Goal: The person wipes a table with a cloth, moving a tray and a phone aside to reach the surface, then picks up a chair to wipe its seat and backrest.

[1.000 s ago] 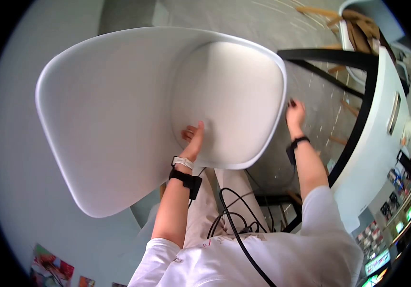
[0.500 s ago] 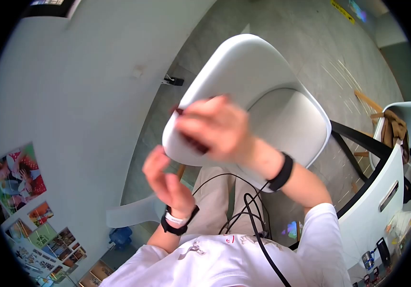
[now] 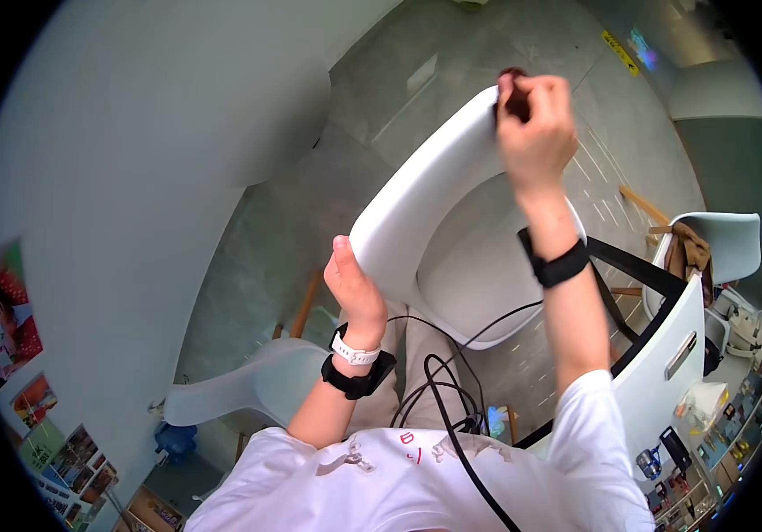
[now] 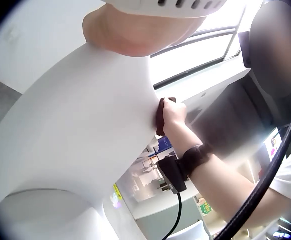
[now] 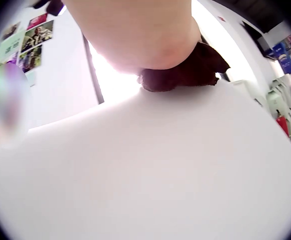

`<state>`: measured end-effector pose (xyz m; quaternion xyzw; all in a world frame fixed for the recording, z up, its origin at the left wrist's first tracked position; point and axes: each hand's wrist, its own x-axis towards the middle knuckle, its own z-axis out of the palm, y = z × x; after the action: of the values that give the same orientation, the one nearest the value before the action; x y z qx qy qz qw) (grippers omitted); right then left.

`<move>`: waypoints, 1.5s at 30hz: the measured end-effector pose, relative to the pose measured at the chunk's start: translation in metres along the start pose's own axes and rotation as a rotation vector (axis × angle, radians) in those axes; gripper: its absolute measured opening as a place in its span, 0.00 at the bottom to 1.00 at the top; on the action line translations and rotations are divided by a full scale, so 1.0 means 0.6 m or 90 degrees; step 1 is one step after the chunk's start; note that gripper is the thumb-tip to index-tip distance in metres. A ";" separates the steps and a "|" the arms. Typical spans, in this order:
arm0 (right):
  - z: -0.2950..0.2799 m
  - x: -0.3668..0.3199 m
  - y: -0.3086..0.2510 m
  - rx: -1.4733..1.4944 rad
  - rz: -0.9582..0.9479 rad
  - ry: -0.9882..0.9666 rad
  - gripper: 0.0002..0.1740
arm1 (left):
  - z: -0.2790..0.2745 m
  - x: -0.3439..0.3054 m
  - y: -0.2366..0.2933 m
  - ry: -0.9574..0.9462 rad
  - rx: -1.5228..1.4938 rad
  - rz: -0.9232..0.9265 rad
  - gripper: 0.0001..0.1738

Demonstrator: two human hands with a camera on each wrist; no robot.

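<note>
A white moulded chair (image 3: 478,257) stands in front of me, its backrest toward my left. My left hand (image 3: 354,288) holds the near corner of the backrest, with some fingers hidden behind the edge. At the backrest's far upper corner, my right hand (image 3: 538,133) grips a dark red-brown cloth (image 3: 514,102). The right wrist view shows the bunched cloth (image 5: 185,77) lying against the backrest rim under that hand. From the left wrist, the right hand (image 4: 174,114) appears across the smooth white backrest (image 4: 95,110).
A second pale chair (image 3: 261,381) is at my left. A white table (image 3: 664,355) with a black frame is at the right; another chair (image 3: 735,244) with a brown item on it stands beyond. Black cables (image 3: 438,381) hang across my lap. A wall is on the left.
The right hand swung from beside the seat, past the near backrest corner, to the far corner with the cloth. The left hand left the seat and took hold of the backrest edge.
</note>
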<state>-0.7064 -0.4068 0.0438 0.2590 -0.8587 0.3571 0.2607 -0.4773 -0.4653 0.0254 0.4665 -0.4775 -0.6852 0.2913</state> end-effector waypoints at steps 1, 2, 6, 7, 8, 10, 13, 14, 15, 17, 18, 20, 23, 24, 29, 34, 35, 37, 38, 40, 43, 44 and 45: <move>-0.008 -0.034 -0.026 0.056 -0.109 -0.098 0.06 | -0.002 0.004 -0.003 -0.008 0.004 0.006 0.24; -0.006 -0.077 -0.077 0.111 -0.172 -0.119 0.07 | -0.001 0.007 0.000 -0.012 0.008 0.012 0.24; -0.025 -0.121 -0.139 0.172 -0.207 -0.200 0.13 | -0.003 0.001 0.008 -0.028 0.034 0.009 0.25; -0.025 -0.118 -0.121 0.171 -0.235 -0.192 0.13 | -0.001 -0.002 0.007 -0.024 0.032 0.006 0.25; -0.006 -0.098 -0.076 0.143 -0.262 -0.136 0.15 | 0.001 0.001 0.007 -0.021 0.027 0.007 0.25; -0.002 -0.035 -0.007 0.002 -0.120 -0.077 0.14 | -0.009 0.005 -0.002 -0.032 0.044 0.016 0.26; 0.020 -0.051 -0.007 0.069 -0.022 0.051 0.11 | -0.007 -0.005 0.001 -0.040 0.041 0.006 0.26; 0.018 -0.083 -0.027 0.127 -0.011 0.027 0.11 | -0.004 -0.004 -0.001 -0.035 0.029 -0.003 0.26; 0.007 -0.118 -0.057 0.157 -0.019 -0.019 0.12 | -0.005 0.000 -0.001 -0.029 0.021 -0.010 0.27; 0.003 -0.145 -0.062 0.178 -0.008 -0.050 0.14 | -0.007 0.001 -0.001 -0.049 0.021 -0.012 0.27; 0.004 -0.128 -0.037 0.156 -0.048 -0.049 0.14 | -0.009 0.000 -0.002 -0.057 0.023 -0.014 0.27; 0.021 -0.066 0.001 0.089 -0.011 0.065 0.09 | -0.012 0.000 -0.004 -0.073 0.014 -0.015 0.27; 0.022 -0.053 -0.014 0.077 0.101 0.077 0.07 | -0.014 0.000 -0.006 -0.079 0.015 -0.012 0.27; 0.007 -0.070 -0.047 0.157 0.118 0.002 0.08 | -0.015 -0.001 -0.005 -0.078 0.019 -0.011 0.27; -0.027 -0.091 -0.079 0.078 -0.153 -0.199 0.12 | -0.004 0.001 -0.001 -0.056 -0.005 -0.036 0.26; -0.003 0.009 -0.036 -0.117 -0.144 -0.164 0.04 | -0.012 -0.002 0.002 -0.078 0.006 -0.034 0.26; 0.004 0.002 -0.047 -0.131 -0.145 -0.165 0.04 | -0.012 0.000 -0.001 -0.073 -0.008 -0.042 0.26; -0.007 -0.073 -0.121 -0.012 -0.156 -0.244 0.03 | -0.017 0.005 -0.014 -0.080 -0.039 -0.055 0.26; -0.027 -0.104 -0.162 0.037 -0.126 -0.321 0.10 | -0.027 0.007 -0.025 -0.093 -0.052 -0.060 0.26; -0.051 -0.145 -0.210 0.152 -0.143 -0.313 0.12 | 0.009 0.007 0.015 -0.001 -0.234 -0.127 0.28; -0.068 -0.191 -0.192 0.198 -0.342 -0.347 0.16 | -0.038 0.034 0.007 -0.192 -0.310 -0.197 0.36; -0.065 -0.196 -0.182 0.211 -0.350 -0.321 0.15 | -0.041 0.028 0.001 -0.178 -0.304 -0.218 0.37; -0.058 -0.189 -0.176 0.191 -0.371 -0.285 0.13 | -0.033 0.021 0.019 -0.162 -0.298 -0.236 0.38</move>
<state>-0.5480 -0.4160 0.0436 0.5987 -0.7229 0.3244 0.1170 -0.4646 -0.4879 0.0290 0.3764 -0.2462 -0.8707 0.1991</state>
